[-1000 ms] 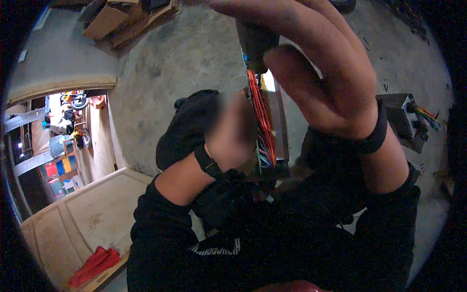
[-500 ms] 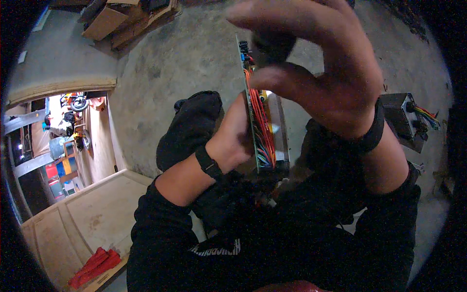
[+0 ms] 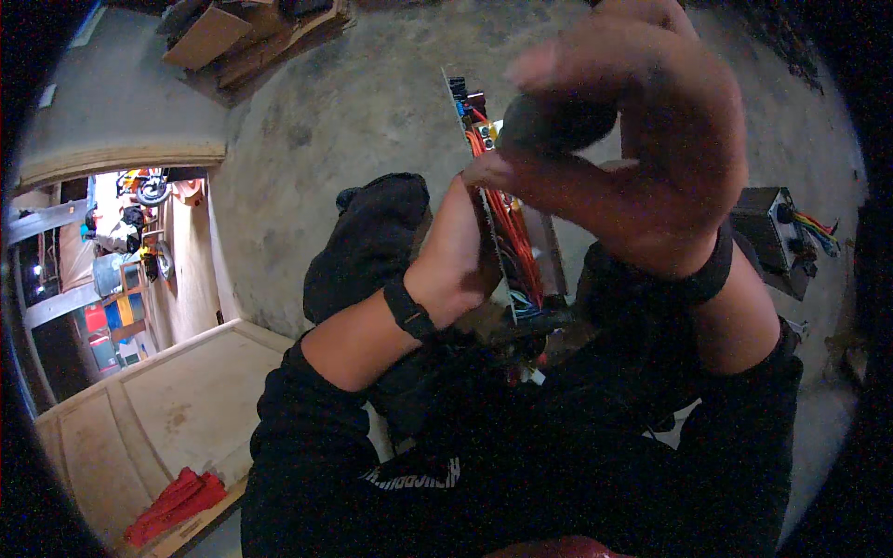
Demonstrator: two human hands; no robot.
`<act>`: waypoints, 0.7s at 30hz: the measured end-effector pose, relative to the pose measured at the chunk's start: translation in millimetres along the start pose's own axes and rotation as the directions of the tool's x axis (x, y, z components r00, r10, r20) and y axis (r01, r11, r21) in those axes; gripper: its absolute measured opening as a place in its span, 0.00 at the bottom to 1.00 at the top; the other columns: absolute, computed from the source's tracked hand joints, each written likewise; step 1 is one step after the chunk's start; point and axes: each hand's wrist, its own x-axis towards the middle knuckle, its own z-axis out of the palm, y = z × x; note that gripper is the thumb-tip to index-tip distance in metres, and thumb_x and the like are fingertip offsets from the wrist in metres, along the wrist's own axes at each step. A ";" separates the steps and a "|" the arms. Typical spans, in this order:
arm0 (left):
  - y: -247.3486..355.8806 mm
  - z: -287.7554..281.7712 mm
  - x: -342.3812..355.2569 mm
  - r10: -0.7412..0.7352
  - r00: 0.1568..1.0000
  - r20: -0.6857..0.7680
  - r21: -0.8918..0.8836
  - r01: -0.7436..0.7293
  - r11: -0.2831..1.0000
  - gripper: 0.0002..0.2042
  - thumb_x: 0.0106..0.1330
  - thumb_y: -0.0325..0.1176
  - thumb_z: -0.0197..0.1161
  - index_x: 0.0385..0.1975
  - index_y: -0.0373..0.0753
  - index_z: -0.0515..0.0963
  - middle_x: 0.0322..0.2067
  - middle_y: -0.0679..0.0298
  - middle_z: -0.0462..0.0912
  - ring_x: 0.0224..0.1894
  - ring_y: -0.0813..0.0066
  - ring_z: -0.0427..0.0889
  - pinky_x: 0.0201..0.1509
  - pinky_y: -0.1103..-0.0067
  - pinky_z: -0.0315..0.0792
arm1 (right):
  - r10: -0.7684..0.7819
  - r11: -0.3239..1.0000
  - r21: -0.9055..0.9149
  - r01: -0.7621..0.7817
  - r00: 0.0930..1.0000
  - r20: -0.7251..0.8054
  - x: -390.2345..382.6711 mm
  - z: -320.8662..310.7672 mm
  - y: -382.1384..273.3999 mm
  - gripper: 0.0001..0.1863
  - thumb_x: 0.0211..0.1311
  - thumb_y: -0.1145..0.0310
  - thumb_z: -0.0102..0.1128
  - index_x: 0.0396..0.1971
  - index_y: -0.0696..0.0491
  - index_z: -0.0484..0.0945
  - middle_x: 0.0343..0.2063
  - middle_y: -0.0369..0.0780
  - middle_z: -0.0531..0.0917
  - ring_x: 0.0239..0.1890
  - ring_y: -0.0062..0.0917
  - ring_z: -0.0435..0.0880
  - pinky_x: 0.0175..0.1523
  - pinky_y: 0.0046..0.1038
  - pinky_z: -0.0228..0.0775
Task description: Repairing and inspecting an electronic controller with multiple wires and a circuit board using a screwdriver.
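Note:
My left hand (image 3: 456,260) is closed round the left side of a circuit board (image 3: 507,256) that stands nearly on edge above my lap. A bundle of red and orange wires (image 3: 510,228) runs along the board's length, with a few blue-green ones at its lower end. Above and to the right, my right hand (image 3: 670,139) curls its fingers and thumb round a dark rounded object (image 3: 563,126), blurred and too dark to name. The right thumb tip overlaps the board's edge in the picture; whether it touches cannot be told.
At the right on the concrete floor sits a grey metal box (image 3: 765,223) with coloured wires coming out. Flattened cardboard (image 3: 237,42) lies at the top left. A wooden panel (image 3: 195,400) with a red cloth (image 3: 177,507) is at the lower left, below a doorway.
My right hand has shifted down and right, its fingers curling in closer round the dark object. The board has tilted slightly, its lower end swinging right.

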 end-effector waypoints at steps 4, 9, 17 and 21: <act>0.8 -8.1 4.8 -0.031 0.999 0.012 0.006 0.031 1.000 0.26 0.70 0.57 0.45 0.56 0.42 0.69 0.51 0.60 0.78 0.53 0.66 0.78 0.59 0.67 0.71 | 0.027 1.000 0.006 -0.027 0.999 0.022 1.1 -5.0 -3.7 0.20 0.54 0.67 0.68 0.47 0.54 0.75 0.41 0.41 0.77 0.35 0.26 0.78 0.39 0.28 0.73; -6.4 -11.5 4.2 -0.053 0.998 0.037 -0.134 0.058 0.989 0.26 0.70 0.57 0.47 0.57 0.42 0.68 0.53 0.61 0.77 0.54 0.65 0.77 0.60 0.66 0.70 | 0.049 0.999 0.007 -0.050 0.999 0.019 -1.5 -7.3 -5.7 0.22 0.55 0.66 0.67 0.50 0.54 0.73 0.43 0.43 0.76 0.36 0.27 0.78 0.41 0.30 0.73; -10.6 -17.1 2.9 0.063 0.998 0.030 -0.107 -0.060 0.992 0.27 0.71 0.53 0.47 0.61 0.39 0.63 0.58 0.58 0.73 0.59 0.60 0.73 0.65 0.63 0.66 | 0.061 0.998 0.015 -0.062 0.998 0.028 -1.5 -7.5 -7.6 0.26 0.57 0.65 0.65 0.54 0.56 0.69 0.47 0.45 0.74 0.38 0.29 0.79 0.44 0.33 0.73; -13.2 -31.0 9.9 0.023 0.996 0.081 -0.219 -0.005 0.976 0.25 0.71 0.52 0.46 0.59 0.40 0.66 0.56 0.59 0.75 0.58 0.62 0.74 0.64 0.63 0.66 | 0.061 0.998 0.031 -0.062 0.997 0.036 -1.3 -4.0 -6.8 0.27 0.58 0.65 0.64 0.56 0.56 0.67 0.48 0.46 0.73 0.39 0.30 0.79 0.45 0.34 0.73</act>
